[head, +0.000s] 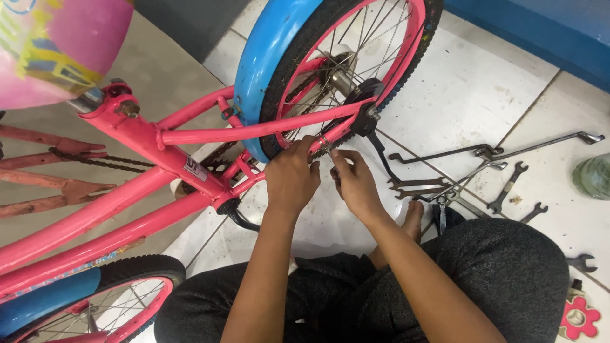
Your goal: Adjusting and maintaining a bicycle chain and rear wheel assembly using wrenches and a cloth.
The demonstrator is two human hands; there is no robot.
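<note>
My fingers (pixel 312 166) on both hands are pinched in at the same small spot on the lower pink stay (pixel 267 127) of the bicycle frame, just under the rear wheel (pixel 343 63). My left hand (pixel 291 179) is curled, its fingertips closed against the stay where the chain (pixel 219 155) runs beside it; whether they grip the chain or only the tube I cannot tell. My right hand (pixel 356 185) has thumb and forefinger nipped together just beside the left, on something too small to make out.

The stay lies above and slightly ahead of my knuckles, and its long axis slopes up to my right toward the black axle nut (pixel 367 117) and the kickstand (pixel 380 149). My right hand is the nearer one to that axle end; my left is nearer the crank (pixel 232 206).

Spanners (pixel 445 187) lie spread on the white floor tiles (pixel 470 95) to my right, well apart from both hands, beyond my knee (pixel 502 273).
</note>
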